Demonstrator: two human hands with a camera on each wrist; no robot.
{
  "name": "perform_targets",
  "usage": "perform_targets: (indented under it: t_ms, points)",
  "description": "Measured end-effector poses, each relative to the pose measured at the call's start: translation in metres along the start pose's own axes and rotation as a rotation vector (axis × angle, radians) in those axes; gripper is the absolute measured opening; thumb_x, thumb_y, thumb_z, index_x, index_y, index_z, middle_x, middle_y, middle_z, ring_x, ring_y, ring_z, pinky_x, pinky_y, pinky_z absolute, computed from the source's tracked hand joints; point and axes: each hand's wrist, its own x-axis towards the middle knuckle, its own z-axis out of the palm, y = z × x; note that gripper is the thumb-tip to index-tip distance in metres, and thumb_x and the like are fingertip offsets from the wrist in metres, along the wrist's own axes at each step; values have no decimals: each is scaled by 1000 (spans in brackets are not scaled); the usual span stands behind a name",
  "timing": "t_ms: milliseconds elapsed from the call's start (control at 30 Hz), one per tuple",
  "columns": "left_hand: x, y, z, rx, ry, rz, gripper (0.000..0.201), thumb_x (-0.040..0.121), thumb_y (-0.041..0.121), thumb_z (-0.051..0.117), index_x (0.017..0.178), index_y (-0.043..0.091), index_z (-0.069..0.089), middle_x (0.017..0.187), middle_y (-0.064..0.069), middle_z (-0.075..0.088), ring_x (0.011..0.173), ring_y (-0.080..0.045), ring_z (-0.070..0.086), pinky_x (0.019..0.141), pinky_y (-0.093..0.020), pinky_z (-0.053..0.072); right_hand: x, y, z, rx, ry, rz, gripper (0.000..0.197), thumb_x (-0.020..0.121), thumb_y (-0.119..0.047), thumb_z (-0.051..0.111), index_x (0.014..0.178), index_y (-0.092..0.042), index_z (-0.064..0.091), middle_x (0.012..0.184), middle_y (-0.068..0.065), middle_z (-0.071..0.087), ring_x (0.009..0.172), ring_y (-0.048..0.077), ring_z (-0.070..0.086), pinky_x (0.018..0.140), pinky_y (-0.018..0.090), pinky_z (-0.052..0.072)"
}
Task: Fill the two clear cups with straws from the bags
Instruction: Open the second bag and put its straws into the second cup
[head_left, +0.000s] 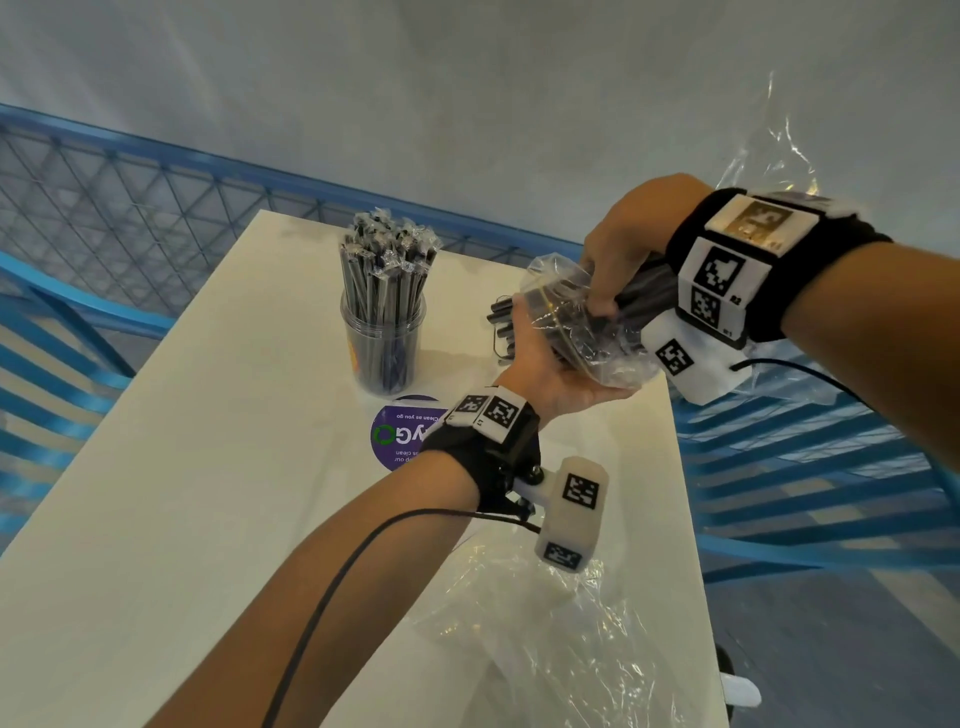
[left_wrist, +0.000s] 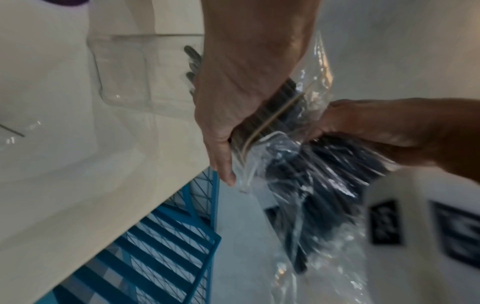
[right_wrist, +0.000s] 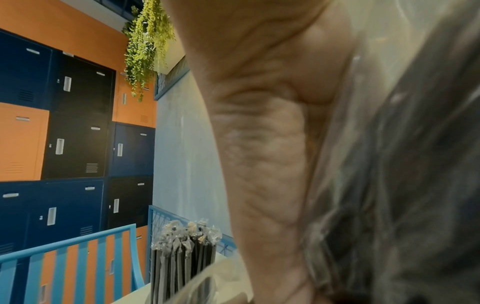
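A clear cup (head_left: 384, 338) packed with wrapped black straws (right_wrist: 184, 257) stands upright on the white table (head_left: 208, 467). Above the table's right edge, my left hand (head_left: 550, 364) cups a banded bundle of black straws (left_wrist: 324, 185), half inside a clear bag (head_left: 613, 358). My right hand (head_left: 613, 260) grips the same bundle from above, through the bag. A second clear cup (left_wrist: 122, 70), with nothing in it, is on the table beyond my left hand (left_wrist: 233, 92). In the head view it is mostly hidden behind that hand.
An empty crumpled clear bag (head_left: 545, 623) lies on the near right of the table. A round purple sticker (head_left: 400, 436) sits in front of the filled cup. Blue slatted chairs (head_left: 805, 467) flank the table, with a blue mesh railing (head_left: 156, 208) behind.
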Motion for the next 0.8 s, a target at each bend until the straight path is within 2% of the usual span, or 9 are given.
perform_targets:
  t_ms: [67, 100, 233, 300, 367, 433, 533, 667, 800]
  points:
    - [4, 1, -5, -21, 15, 4, 100, 69, 88, 25, 141, 20, 44, 142, -18, 46, 126, -41, 45, 87, -63, 44, -4, -1, 1, -4, -21, 9, 69, 51, -38, 73, 115, -12, 63, 110, 14, 68, 95, 29, 66, 90, 39, 51]
    - [6, 1, -6, -20, 22, 7, 101, 69, 88, 26, 141, 21, 43, 143, -18, 46, 127, -41, 45, 88, -62, 45, -4, 0, 1, -2, -25, 11, 70, 51, -38, 74, 114, -12, 63, 109, 14, 69, 96, 30, 66, 90, 40, 52]
    - [11, 1, -3, 42, 82, 58, 82, 80, 73, 40, 137, 16, 49, 128, -15, 59, 105, -36, 60, 74, -49, 55, -1, 6, 1, 22, 9, 2, 88, 24, -47, 69, 106, -15, 66, 101, 11, 72, 93, 31, 69, 92, 45, 52]
    - [14, 1, -2, 42, 93, 83, 73, 86, 66, 41, 133, 12, 54, 105, -15, 68, 85, -32, 67, 64, -41, 57, -2, 8, 0, 42, 19, -1, 90, 21, -48, 69, 104, -14, 66, 100, 12, 72, 92, 32, 69, 92, 46, 53]
    - [18, 0, -5, 28, 122, 85, 66, 90, 61, 42, 130, 11, 57, 97, -15, 71, 78, -30, 70, 60, -38, 59, -3, 8, -1, 61, 18, 1, 92, 21, -49, 69, 105, -13, 64, 100, 13, 72, 92, 33, 69, 92, 47, 53]
    - [22, -2, -8, 38, 139, 65, 62, 90, 58, 44, 129, 11, 57, 109, -14, 69, 92, -31, 69, 66, -40, 59, -2, 6, -1, 59, 27, 5, 94, 20, -52, 68, 105, -11, 63, 100, 13, 70, 91, 33, 69, 91, 47, 53]
    - [21, 0, -8, 83, 86, 16, 59, 90, 59, 42, 115, 10, 64, 103, -15, 71, 88, -32, 69, 68, -43, 58, 3, 5, 0, 47, 15, 8, 94, 21, -52, 70, 106, -12, 63, 100, 12, 71, 90, 32, 69, 91, 46, 54]
    - [22, 5, -5, 91, -17, -74, 79, 79, 72, 43, 136, 18, 50, 138, -17, 52, 121, -41, 52, 88, -60, 47, 3, 7, 3, 43, -60, 21, 84, 37, -43, 77, 114, -12, 63, 107, 13, 71, 96, 31, 69, 93, 44, 53]
    - [26, 4, -1, 91, -29, -146, 84, 76, 72, 49, 142, 20, 43, 145, -15, 44, 125, -41, 47, 90, -62, 43, 7, 5, 3, 3, -76, 19, 93, 26, -43, 73, 114, -12, 63, 110, 12, 69, 100, 29, 67, 95, 43, 51]
